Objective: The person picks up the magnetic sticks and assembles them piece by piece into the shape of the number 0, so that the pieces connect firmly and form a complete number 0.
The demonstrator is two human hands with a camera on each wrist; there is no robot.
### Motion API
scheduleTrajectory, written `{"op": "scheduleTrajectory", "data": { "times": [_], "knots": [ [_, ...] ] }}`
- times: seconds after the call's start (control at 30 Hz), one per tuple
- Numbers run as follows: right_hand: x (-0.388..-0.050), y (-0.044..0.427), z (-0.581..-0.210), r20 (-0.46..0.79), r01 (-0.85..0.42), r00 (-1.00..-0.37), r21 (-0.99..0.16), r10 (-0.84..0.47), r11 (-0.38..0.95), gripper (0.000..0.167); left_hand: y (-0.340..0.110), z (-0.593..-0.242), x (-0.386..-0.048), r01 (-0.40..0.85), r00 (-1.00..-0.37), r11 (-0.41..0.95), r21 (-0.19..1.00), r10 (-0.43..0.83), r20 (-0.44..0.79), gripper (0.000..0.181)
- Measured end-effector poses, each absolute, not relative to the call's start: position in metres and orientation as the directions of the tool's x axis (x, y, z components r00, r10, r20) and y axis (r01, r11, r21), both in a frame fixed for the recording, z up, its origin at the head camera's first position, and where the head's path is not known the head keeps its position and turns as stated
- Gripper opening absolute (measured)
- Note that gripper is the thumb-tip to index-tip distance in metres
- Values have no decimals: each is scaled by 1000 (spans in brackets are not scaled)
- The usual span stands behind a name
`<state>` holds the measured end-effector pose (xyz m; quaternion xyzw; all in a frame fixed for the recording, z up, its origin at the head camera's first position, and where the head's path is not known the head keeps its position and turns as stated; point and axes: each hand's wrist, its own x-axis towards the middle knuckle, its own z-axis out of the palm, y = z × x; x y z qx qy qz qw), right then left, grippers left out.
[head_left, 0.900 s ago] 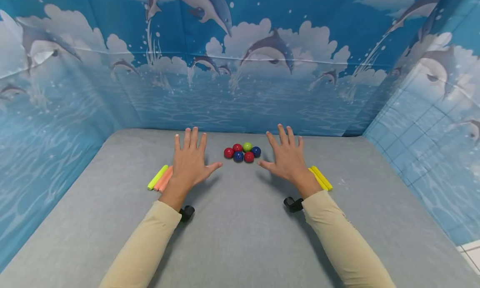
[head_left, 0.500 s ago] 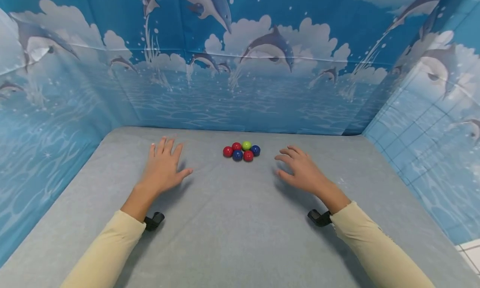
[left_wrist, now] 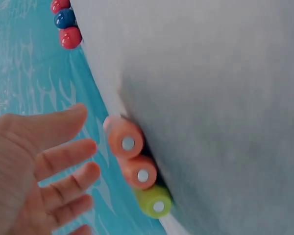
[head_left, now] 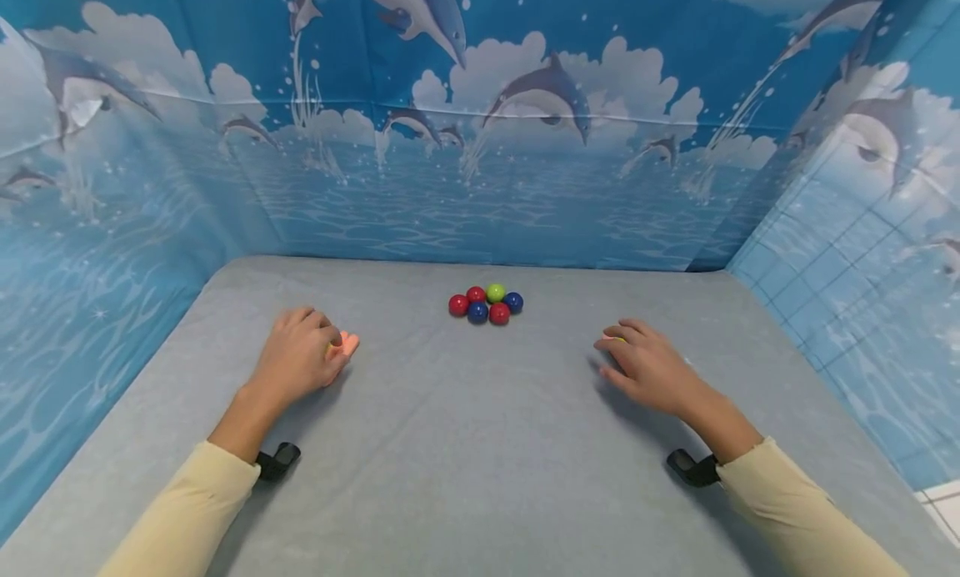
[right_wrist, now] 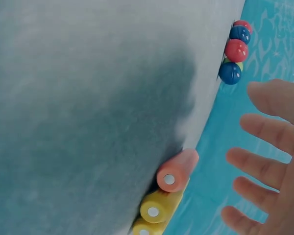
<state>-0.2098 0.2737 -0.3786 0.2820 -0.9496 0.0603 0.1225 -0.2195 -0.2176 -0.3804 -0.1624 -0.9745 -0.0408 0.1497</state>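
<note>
In the head view my left hand (head_left: 291,353) reaches over orange rods (head_left: 347,345), hiding parts of them. Loosely bent fingers face two orange rods (left_wrist: 126,139) and a yellow-green rod (left_wrist: 154,201) in the left wrist view, where a gap shows between hand and rods. My right hand (head_left: 647,367) hovers over the right-hand group, which it mostly covers. From the right wrist an orange rod (right_wrist: 175,172) lies beside yellow rods (right_wrist: 157,208); the fingers are spread and apart from them. Pale round spots mark the rods' ends.
Between the hands, farther back on the grey tabletop (head_left: 465,444), sits a cluster of glossy balls: red (head_left: 458,305), blue (head_left: 477,313) and green (head_left: 496,293). A blue dolphin-print curtain (head_left: 480,202) stands behind the table and along both sides.
From above the table's middle, both hands have moved apart and back toward me, coming down over the rods at each side. Their fingers went from straight and spread to loosely bent. The balls stayed put.
</note>
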Motion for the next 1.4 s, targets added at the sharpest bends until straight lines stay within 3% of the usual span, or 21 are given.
{"op": "scheduleTrajectory", "data": {
  "times": [0.17, 0.57, 0.73, 0.87, 1.0, 1.13, 1.4],
  "knots": [
    [-206, 277, -382, 241, -535, -825, -47, -510, 843, 38, -212, -381, -218, 259, -946, 966, 21, 249, 209, 22],
    [-206, 276, -379, 259, -552, -812, -53, -522, 832, 39, -208, -378, -218, 207, -959, 977, 45, 194, 205, 21],
    [-206, 279, -382, 242, -551, -817, -59, -524, 832, 41, -204, -377, -219, 204, -968, 977, 62, 191, 165, 32],
    [-205, 280, -383, 238, -552, -819, -77, -523, 830, 41, -201, -376, -219, 210, -972, 975, 70, 200, 120, 29],
    [-204, 279, -382, 239, -554, -819, -93, -521, 828, 41, -197, -376, -219, 186, -981, 980, 67, 182, 59, 13],
    [-204, 279, -382, 237, -553, -821, -103, -519, 827, 40, -194, -378, -219, 150, -989, 987, 64, 149, 15, 20],
    [-203, 281, -382, 233, -559, -818, -110, -526, 822, 41, -188, -383, -211, 232, -967, 970, 74, 222, 125, 5]
  ]
}}
